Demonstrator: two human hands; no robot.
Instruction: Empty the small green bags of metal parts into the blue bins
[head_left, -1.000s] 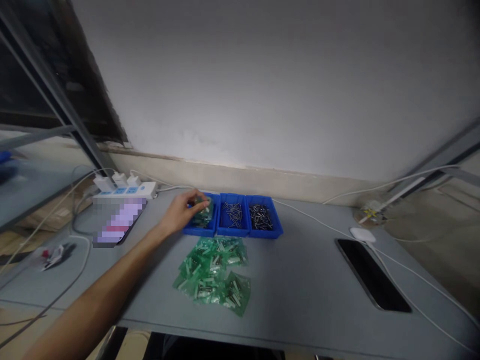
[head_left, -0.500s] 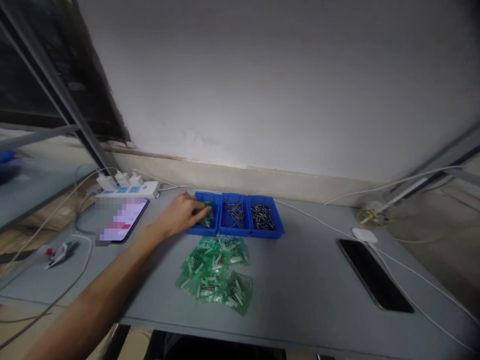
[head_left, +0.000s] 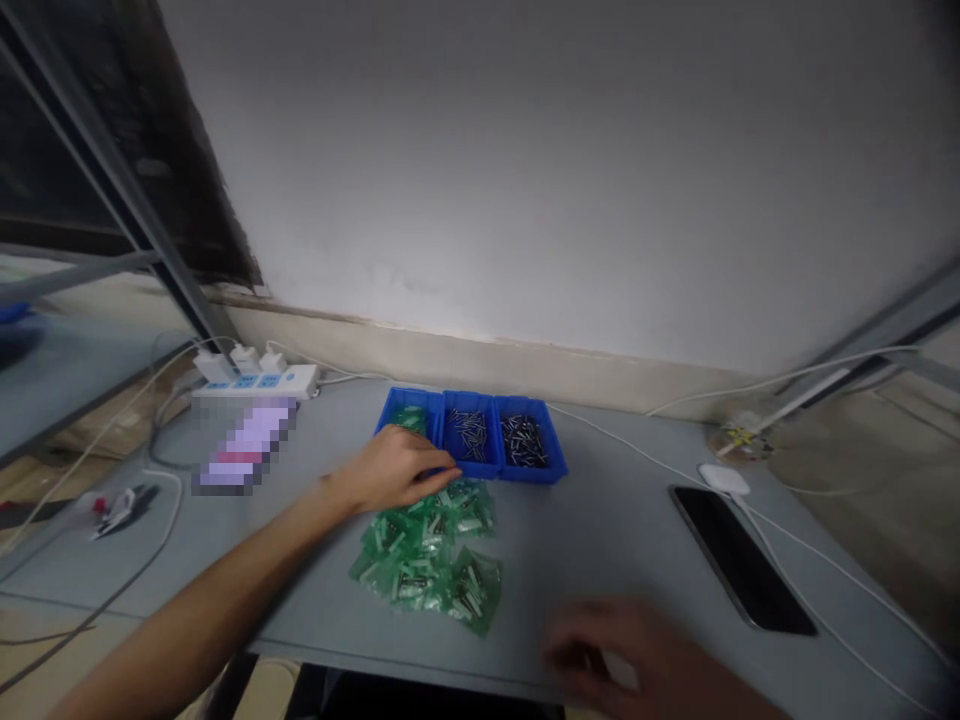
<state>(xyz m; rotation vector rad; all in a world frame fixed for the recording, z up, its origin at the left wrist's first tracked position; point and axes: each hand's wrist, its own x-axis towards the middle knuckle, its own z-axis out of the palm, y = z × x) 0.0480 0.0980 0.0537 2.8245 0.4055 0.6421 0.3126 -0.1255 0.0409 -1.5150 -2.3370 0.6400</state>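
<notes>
My left hand (head_left: 403, 470) is over the front edge of the left blue bin (head_left: 382, 412), with thumb and fingers drawn together towards the right. Whatever lies between its fingertips is hidden. Green plastic bags (head_left: 409, 417) show in that bin behind the hand. The middle blue bin (head_left: 491, 462) has silver screws (head_left: 471, 432) in it, and the right blue bin (head_left: 551, 472) holds darker screws (head_left: 525, 440). Below the hand, filled green bags (head_left: 427, 550) with metal and white pieces lie in a pile. My right hand (head_left: 611, 645), smeared by motion, is near the table's front edge.
A black phone (head_left: 739, 555) lies at the right beside a white charger (head_left: 724, 478) and cables. A power strip (head_left: 300, 380) with plugs stands at the back left, behind a lit phone (head_left: 247, 445). The wall (head_left: 562, 200) rises behind the grey table (head_left: 600, 520).
My left hand has come out of the left bin, moving right and towards me to the bins' front edge. My right hand has entered from the lower right. The pile of filled bags looks unchanged.
</notes>
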